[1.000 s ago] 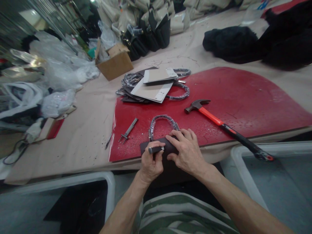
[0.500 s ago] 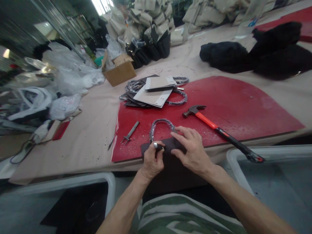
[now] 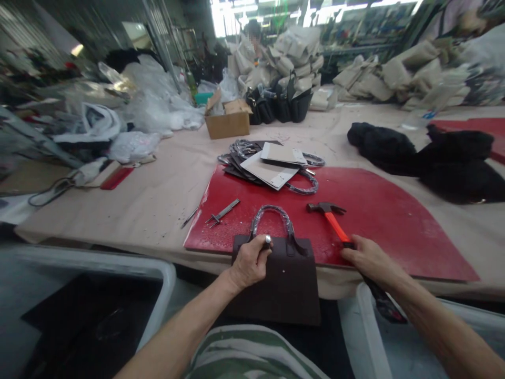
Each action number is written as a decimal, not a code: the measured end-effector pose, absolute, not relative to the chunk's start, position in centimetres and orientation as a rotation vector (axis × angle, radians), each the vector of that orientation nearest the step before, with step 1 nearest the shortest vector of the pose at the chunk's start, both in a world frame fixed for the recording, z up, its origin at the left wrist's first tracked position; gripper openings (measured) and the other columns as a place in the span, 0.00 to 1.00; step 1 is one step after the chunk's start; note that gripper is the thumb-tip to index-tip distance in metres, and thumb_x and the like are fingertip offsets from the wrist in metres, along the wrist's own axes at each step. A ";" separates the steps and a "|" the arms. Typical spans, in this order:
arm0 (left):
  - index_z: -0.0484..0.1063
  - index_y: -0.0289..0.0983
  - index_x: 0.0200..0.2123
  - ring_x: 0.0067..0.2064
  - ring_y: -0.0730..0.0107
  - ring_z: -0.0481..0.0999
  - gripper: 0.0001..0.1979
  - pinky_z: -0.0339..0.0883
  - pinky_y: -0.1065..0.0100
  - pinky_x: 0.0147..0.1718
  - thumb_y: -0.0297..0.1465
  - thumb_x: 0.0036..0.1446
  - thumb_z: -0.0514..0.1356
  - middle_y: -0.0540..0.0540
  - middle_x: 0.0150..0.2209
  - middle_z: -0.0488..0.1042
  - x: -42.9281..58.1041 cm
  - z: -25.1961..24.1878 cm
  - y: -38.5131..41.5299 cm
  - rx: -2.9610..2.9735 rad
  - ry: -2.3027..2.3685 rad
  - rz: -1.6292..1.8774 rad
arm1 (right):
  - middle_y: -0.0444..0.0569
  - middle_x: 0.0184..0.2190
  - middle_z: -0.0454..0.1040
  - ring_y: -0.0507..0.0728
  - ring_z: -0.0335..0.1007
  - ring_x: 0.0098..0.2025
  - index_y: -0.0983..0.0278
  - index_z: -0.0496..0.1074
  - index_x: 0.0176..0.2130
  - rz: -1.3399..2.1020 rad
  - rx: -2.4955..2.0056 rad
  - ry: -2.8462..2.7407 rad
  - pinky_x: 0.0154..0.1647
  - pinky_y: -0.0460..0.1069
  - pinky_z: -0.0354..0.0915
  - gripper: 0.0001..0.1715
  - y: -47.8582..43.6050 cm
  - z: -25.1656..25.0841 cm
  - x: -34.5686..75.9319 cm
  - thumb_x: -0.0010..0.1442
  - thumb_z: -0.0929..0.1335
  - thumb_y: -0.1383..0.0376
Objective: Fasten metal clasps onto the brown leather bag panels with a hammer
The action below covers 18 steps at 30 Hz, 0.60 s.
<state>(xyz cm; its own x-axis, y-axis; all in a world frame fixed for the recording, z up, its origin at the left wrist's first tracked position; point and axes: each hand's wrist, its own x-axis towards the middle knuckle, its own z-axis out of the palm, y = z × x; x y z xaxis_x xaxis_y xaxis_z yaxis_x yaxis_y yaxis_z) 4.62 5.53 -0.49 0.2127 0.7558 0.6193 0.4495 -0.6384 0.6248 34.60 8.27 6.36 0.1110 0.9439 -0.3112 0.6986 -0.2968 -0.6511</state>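
- The dark brown bag panel [image 3: 276,295] lies with its upper strip on the red mat [image 3: 386,210] and the rest hanging past the front edge of the bench [image 3: 165,179]. It looks light, thin and fairly stiff, likely to bend along that edge; a flat palm on the upper strip would steady it, while its smooth face probably marks easily.
- The carrying handle [image 3: 273,209] arches from the panel's top, wrapped in clear film. It seems springy, and the film may slip under the fingers, so the bases make the surer hold.
- The left hand [image 3: 250,259] pinches a short metal-capped tool [image 3: 268,240] between thumb and fingers, above the panel and between the handle's bases; whether its lower end touches the panel is hidden.
- The right hand [image 3: 365,255] is wrapped around the claw hammer [image 3: 334,225] just below its orange section. The hammer is presumably head-heavy, and its dark lower grip offers better balance.
- Beyond lie a pronged tool [image 3: 224,212] and stacked panels [image 3: 270,168].
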 end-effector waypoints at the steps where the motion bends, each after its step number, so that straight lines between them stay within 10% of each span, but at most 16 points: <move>1: 0.65 0.39 0.48 0.40 0.63 0.80 0.13 0.76 0.65 0.41 0.23 0.61 0.53 0.43 0.38 0.77 4.6 -0.5 5.5 2.181 1.127 1.396 | 0.44 0.21 0.62 0.52 0.57 0.21 0.61 0.62 0.27 1.239 -1.944 -1.460 0.21 0.47 0.54 0.08 8.4 6.8 34.1 0.48 0.68 0.63; 8: 0.64 0.38 0.50 0.38 0.63 0.81 0.15 0.76 0.65 0.39 0.23 0.60 0.54 0.42 0.37 0.77 4.8 -0.6 5.5 2.189 1.106 1.434 | 0.36 0.20 0.54 0.46 0.45 0.15 0.60 0.58 0.31 1.541 -1.576 -1.036 0.13 0.42 0.48 0.21 5.4 10.5 30.0 0.56 0.68 0.49; 18: 0.65 0.37 0.48 0.38 0.63 0.81 0.12 0.76 0.66 0.39 0.23 0.61 0.54 0.43 0.38 0.77 4.7 -1.1 5.6 2.194 1.124 1.386 | 0.39 0.15 0.61 0.51 0.54 0.12 0.59 0.60 0.28 -0.045 -1.260 -2.368 0.17 0.50 0.42 0.21 0.7 15.0 29.0 0.72 0.57 0.55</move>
